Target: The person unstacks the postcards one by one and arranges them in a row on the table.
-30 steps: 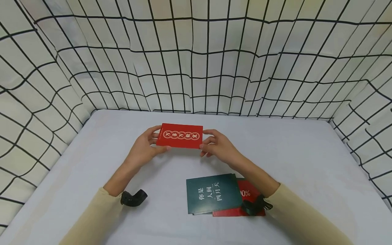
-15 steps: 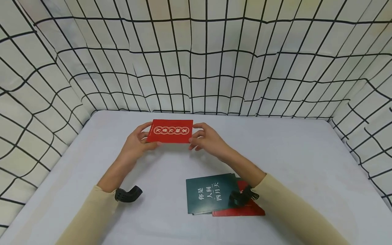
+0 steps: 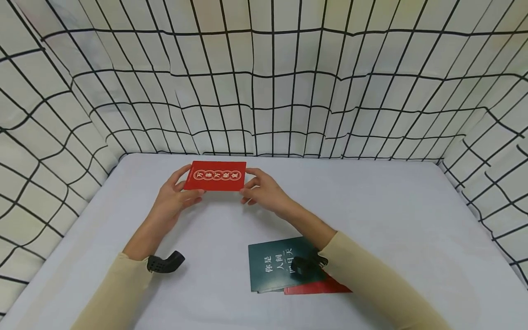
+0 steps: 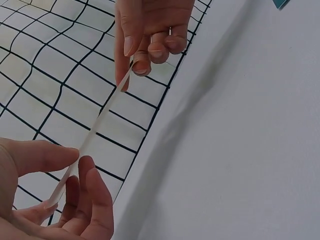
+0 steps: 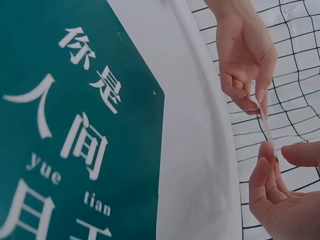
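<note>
A thin red card (image 3: 216, 176) with white characters is held above the far left part of the white table, tilted toward the head camera. At its left end, my left hand (image 3: 169, 201) pinches it between thumb and fingers. The opposite end is pinched by my right hand (image 3: 266, 190). Both wrist views show the card edge-on, as a pale strip (image 4: 95, 127) between the two hands. Under my right wrist, a dark green card (image 3: 261, 270) with white characters lies on top of another red card (image 3: 317, 288), partly hidden by the sleeve and wrist camera.
The white tabletop (image 3: 392, 220) spreads around the cards. White cloth walls with a black grid (image 3: 272, 91) enclose the back and both sides. A black wrist camera (image 3: 166, 263) sticks out from the left cuff.
Both hands have carried the red card to the left and slightly away from the head camera. The right forearm now covers more of the cards lying on the table.
</note>
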`<state>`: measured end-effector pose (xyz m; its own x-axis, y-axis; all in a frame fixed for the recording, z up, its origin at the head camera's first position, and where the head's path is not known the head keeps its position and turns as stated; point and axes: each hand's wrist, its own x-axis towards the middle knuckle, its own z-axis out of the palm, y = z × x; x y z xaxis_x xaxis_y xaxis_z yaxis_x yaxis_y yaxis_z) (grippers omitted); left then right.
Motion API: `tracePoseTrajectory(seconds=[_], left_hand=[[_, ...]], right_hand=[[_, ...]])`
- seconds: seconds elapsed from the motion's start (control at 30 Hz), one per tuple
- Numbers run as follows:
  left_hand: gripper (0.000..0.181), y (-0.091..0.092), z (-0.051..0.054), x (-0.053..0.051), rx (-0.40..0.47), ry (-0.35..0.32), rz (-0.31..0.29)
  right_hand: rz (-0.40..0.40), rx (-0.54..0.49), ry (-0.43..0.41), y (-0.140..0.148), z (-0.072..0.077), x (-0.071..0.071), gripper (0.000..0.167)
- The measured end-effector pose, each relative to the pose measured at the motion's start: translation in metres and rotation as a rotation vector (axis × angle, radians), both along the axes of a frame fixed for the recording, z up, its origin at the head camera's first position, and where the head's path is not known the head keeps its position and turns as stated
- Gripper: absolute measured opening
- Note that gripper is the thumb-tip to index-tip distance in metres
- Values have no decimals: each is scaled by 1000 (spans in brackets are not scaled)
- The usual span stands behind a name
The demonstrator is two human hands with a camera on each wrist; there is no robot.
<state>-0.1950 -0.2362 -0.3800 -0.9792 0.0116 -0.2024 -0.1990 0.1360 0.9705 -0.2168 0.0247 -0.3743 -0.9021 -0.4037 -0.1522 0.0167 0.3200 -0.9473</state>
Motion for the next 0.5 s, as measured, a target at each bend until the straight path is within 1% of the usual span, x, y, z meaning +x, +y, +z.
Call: tracePoseTrajectory(seconds=[0.3,0.5], left_hand=[[84,-5,-4,-3,37,-29,40],[83,-7,-5,-4,39,-43,61]], right_hand=[[-11,-4,-29,-11,-8,-4,68],[-5,7,-28,-16,-10,-5,66]])
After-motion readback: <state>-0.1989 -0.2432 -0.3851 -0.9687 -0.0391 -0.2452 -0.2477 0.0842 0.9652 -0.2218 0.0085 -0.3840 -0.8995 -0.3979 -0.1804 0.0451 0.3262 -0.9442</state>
